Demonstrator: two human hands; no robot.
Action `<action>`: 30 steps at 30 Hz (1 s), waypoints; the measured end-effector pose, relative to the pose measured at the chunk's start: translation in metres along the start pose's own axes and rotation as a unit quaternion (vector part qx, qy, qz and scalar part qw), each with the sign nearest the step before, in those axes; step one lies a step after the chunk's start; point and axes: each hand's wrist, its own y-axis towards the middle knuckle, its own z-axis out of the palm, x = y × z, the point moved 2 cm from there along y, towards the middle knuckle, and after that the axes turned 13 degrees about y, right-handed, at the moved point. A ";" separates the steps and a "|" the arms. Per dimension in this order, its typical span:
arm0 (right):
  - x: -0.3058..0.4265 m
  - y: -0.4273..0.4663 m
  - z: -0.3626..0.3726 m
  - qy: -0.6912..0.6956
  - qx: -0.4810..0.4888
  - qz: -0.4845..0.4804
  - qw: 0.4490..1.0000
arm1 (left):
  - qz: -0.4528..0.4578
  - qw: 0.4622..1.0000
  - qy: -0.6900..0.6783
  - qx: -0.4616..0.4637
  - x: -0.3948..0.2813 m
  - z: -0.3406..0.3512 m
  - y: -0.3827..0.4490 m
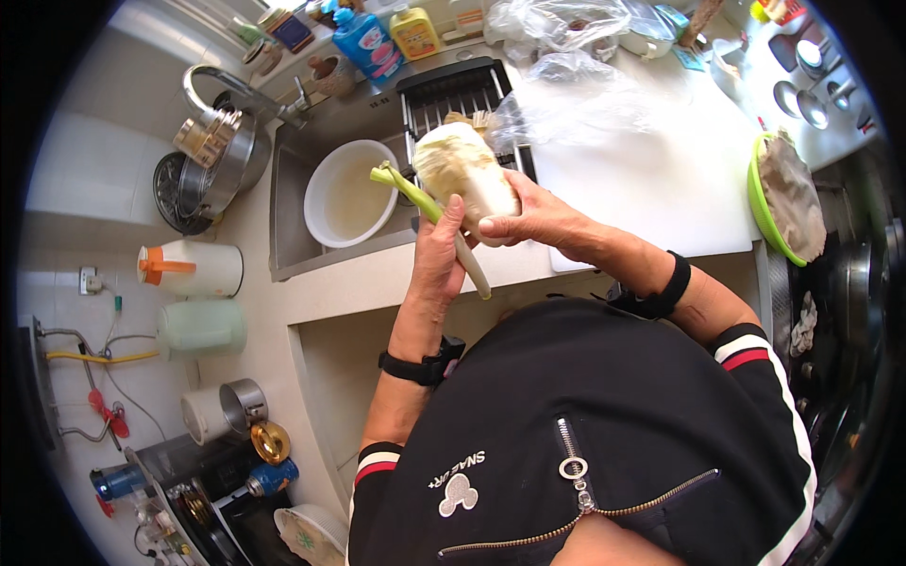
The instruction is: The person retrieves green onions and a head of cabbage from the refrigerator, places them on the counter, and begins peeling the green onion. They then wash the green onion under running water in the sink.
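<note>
A pale napa cabbage lies in my right hand, whose fingers and thumb wrap its lower right end. My left hand grips a green and white scallion stalk under its thumb, close against the cabbage; whether those fingers also support the cabbage is hard to tell. Both vegetables are above the front rim of the steel sink. Left of them, in the sink, stands a white basin with cloudy liquid. Behind the cabbage is a black and metal draining rack holding something pale brown.
A white board lies on the counter at right, with clear plastic bags behind it. A green basket stands at the board's right. The faucet, steel pans and a white jug are at left.
</note>
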 end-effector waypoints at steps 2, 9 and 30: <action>-0.003 -0.007 -0.017 0.077 0.013 -0.006 0.997 | -0.008 0.999 0.008 0.034 0.002 0.017 0.005; -0.025 -0.057 -0.099 0.131 -0.120 0.014 0.984 | -0.090 0.988 0.059 0.110 0.014 0.039 0.015; -0.011 -0.109 -0.134 -0.428 -0.281 -0.380 0.770 | -0.165 0.969 0.117 0.143 0.030 0.057 0.021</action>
